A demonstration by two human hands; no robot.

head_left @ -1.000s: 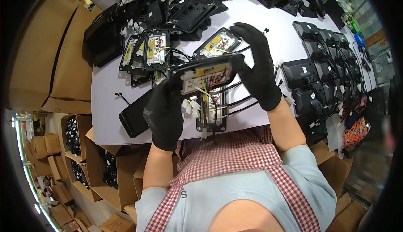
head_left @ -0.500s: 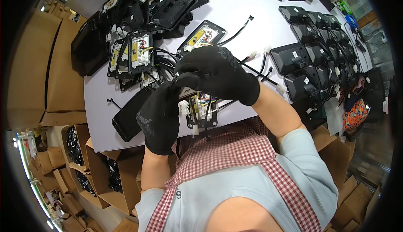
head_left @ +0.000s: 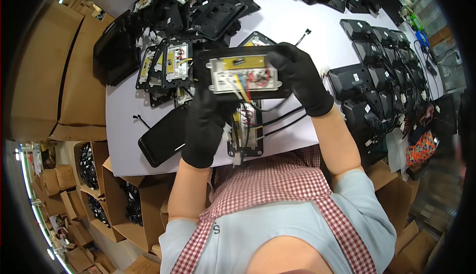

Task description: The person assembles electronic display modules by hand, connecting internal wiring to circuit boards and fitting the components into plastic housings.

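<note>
Between my gloved hands is a black rectangular panel point(head_left: 202, 56), raised above the table. Its exposed circuit board point(head_left: 245, 78) is white with a yellow strip, and red, blue, yellow and white wires come off it. My left hand point(head_left: 202, 130) grips the panel's left end, and my right hand point(head_left: 306, 78) is closed around the right end, thumb on the front face. A similar open-backed panel point(head_left: 251, 135) lies just below it near the table edge, with cables and a white connector. Left of that, a glossy black cover point(head_left: 162, 140) rests by my left hand.
Stacked open panels point(head_left: 177, 63) and a heap of black housings point(head_left: 218, 16) occupy the left and back of the white table point(head_left: 130, 156). Rows of closed black units point(head_left: 349, 79) with cables are at the right. Cardboard boxes point(head_left: 141, 207) stand below at the left.
My hands have moved from close together to the panel's two ends. The panel, mostly hidden before, is now lifted with its circuit board in view. The whole view has shifted slightly.
</note>
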